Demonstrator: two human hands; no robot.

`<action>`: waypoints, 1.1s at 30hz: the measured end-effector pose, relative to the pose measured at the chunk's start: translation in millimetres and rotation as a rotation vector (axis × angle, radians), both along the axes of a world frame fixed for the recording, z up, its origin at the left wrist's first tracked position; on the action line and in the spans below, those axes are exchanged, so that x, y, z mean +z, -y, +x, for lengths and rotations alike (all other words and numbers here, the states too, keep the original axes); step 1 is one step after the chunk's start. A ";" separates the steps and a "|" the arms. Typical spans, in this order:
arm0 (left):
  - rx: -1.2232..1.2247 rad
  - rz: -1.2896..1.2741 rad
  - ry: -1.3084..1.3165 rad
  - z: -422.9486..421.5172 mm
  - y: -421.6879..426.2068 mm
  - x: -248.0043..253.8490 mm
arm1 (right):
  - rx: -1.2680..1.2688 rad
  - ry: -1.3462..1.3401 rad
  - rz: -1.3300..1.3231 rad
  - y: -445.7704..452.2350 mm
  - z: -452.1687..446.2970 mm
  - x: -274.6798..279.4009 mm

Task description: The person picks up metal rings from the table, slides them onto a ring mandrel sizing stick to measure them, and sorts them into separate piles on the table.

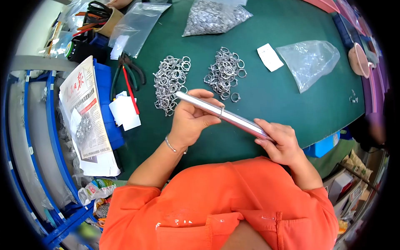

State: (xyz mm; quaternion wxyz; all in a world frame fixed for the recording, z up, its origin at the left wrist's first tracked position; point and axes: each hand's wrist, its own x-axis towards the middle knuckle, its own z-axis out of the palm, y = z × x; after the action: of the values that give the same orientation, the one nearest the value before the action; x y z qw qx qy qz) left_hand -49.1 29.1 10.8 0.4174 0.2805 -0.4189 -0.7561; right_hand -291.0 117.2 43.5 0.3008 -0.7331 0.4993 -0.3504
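Observation:
A silvery ring mandrel (243,122) slants across in front of my orange shirt, its pale tip at the upper left. A small metal ring (221,111) sits around the stick, near its middle. My left hand (191,121) is closed about the tip half, thumb and fingertips pinching at the ring. The thicker lower end is gripped by my right hand (281,141), thumb below and fingers above. Beyond the hands lie two heaps of metal rings on the table: a left heap (170,81) and a right heap (224,73). One loose ring (235,97) lies beside the right heap.
On the green table (266,96) are a clear bag of metal pieces (216,17), a flat plastic bag (310,60) and a white slip (270,57). Pliers (128,73), a red pen (130,89) and a newspaper (85,112) lie left. Blue-edged shelving (31,146) stands farther left.

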 end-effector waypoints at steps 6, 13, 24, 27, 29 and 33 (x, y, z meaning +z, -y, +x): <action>0.004 0.001 -0.036 4.1 -0.7 -0.4 | 0.023 -0.084 -0.081 4.3 0.0 -0.6; -0.043 -0.068 0.076 -1.9 -2.7 4.1 | 0.030 -0.106 -0.094 4.8 -1.2 -0.2; 0.282 -0.533 0.374 -12.2 36.6 11.5 | -0.220 0.189 0.291 -24.7 -38.3 -7.0; 0.133 -0.786 0.769 -30.0 45.3 15.5 | -0.525 0.413 0.407 -30.5 -37.8 -10.9; 0.144 -0.815 0.742 -39.6 50.4 13.9 | -0.557 0.498 0.419 -30.1 -37.7 -6.1; 0.341 -0.716 0.810 -40.8 45.6 15.9 | -0.625 0.605 0.444 -35.1 -39.8 -7.6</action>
State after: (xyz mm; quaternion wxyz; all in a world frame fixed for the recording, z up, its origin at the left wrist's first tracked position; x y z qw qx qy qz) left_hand -89.8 -16.5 26.7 0.4085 0.4526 -0.7249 -0.3207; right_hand -330.9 152.3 35.9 0.4619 -0.3315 0.6484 -0.5063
